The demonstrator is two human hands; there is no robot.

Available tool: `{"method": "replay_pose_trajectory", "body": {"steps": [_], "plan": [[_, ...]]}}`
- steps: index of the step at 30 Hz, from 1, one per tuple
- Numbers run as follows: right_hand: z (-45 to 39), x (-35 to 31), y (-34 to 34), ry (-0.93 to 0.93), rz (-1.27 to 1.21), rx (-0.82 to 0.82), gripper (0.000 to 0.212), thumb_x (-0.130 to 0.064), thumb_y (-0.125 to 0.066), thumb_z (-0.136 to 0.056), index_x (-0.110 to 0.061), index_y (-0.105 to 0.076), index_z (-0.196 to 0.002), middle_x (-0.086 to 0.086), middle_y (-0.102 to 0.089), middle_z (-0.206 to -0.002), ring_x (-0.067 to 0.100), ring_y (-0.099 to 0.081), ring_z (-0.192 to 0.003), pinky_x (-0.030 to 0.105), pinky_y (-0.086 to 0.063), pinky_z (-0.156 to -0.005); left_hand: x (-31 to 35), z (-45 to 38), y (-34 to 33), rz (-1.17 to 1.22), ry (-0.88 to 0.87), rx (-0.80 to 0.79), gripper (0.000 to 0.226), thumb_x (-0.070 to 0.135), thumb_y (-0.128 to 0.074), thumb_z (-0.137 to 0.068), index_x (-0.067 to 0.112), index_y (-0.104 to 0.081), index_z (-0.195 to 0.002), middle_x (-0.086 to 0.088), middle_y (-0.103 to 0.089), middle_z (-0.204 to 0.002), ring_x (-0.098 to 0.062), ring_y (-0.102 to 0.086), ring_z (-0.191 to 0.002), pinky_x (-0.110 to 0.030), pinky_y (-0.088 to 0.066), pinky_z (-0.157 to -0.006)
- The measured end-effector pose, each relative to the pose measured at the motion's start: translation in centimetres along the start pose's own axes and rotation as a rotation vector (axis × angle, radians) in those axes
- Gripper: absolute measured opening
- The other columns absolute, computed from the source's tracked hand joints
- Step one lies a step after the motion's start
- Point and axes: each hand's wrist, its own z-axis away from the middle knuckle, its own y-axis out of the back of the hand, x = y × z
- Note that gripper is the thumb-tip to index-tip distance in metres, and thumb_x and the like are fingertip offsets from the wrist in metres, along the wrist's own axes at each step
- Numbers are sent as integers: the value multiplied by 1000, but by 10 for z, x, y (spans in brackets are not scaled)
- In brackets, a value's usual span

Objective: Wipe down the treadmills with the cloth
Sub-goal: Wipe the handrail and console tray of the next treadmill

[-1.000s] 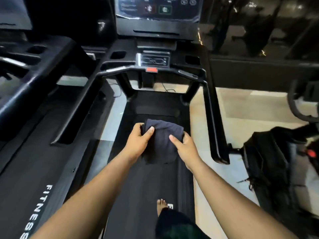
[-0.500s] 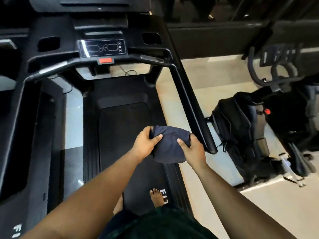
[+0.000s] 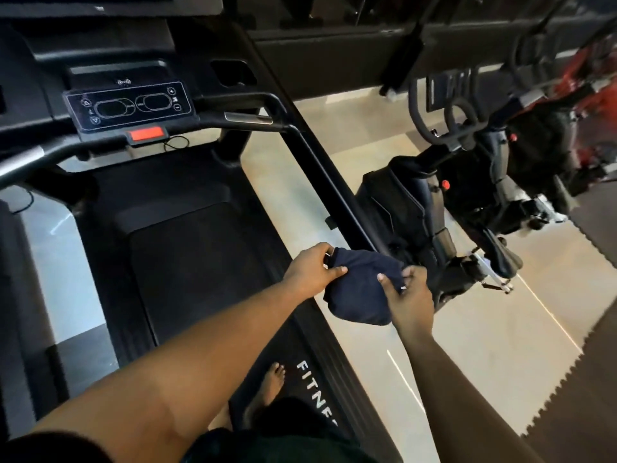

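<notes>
Cloth [image 3: 362,289] hangs between both hands — left hand [image 3: 309,270], right hand [image 3: 409,292] pinching it.

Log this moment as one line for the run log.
left hand: holds cloth | right hand: holds cloth | cloth: folded, near end of right handrail | treadmill belt: person standing on it

Cloth [image 3: 362,289]: soft dark navy fabric, matt, creased. Treadmill belt [image 3: 197,262]: matt black, fine-textured rubber look. Right handrail [image 3: 329,192]: smooth black, slight sheen, brushed-metal grip insert [image 3: 248,117] at far end. Control panel [image 3: 128,106]: glossy black plastic. Floor [image 3: 467,355]: smooth, glossy pale tile.
</notes>
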Motion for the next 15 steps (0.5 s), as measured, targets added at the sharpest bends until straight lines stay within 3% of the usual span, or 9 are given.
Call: {"method": "replay_pose_trajectory", "body": {"steps": [4,7,9,11,13,15], "plan": [[-29,-16,5,21,71,86,41,-37,-73,-93,-16,-39,-105,-1,-59,-82,25,-54,-75,35,-34,-66,13,-35,-2,-111,-4,-33,39,40,-79,-88,21,-60,-116,3,-70,-109,-20,-68,-94,-36,-56,-80],[-66,-22,-8,71,80,163,32,-30,-70,-95,-16,-43,-103,4,-58,-94,30,-56,-82,37,-37,-71,19,-67,-10,-95,40,1,41,40,-77,-90,19,-59,-120,1,-70,-115,-22,-67,-101,-35,-56,-84],[-78,-18,-24,225,131,294,23,-16,-70,-92,-9,-52,-105,14,-59,-108,38,-58,-99,42,-42,-83,22,-85,-15,-109,40,17,40,40,-76,-90,19,-59,-119,0,-70,-115,-22,-66,-102,-35,-55,-85],[-80,-7,-47,356,285,352,30,-15,-71,-89,-6,-59,-115,19,-58,-126,39,-52,-119,49,-39,-103,24,-104,-23,-131,28,17,39,40,-77,-89,19,-60,-117,-1,-70,-114,-24,-66,-102,-39,-56,-88],[-65,10,-67,473,526,189,47,-29,-62,-96,-11,-54,-139,17,-46,-151,35,-38,-144,57,-19,-122,22,-116,-29,-134,11,-2,38,37,-78,-88,18,-61,-116,-3,-71,-113,-26,-67,-99,-39,-56,-87],[-54,32,-80,557,795,-28,68,-45,-48,-101,-15,-30,-160,15,-21,-169,33,-14,-158,66,2,-122,19,-125,-32,-137,-33,-22,35,33,-79,-88,17,-62,-115,-4,-72,-111,-26,-69,-95,-37,-56,-83]]}}
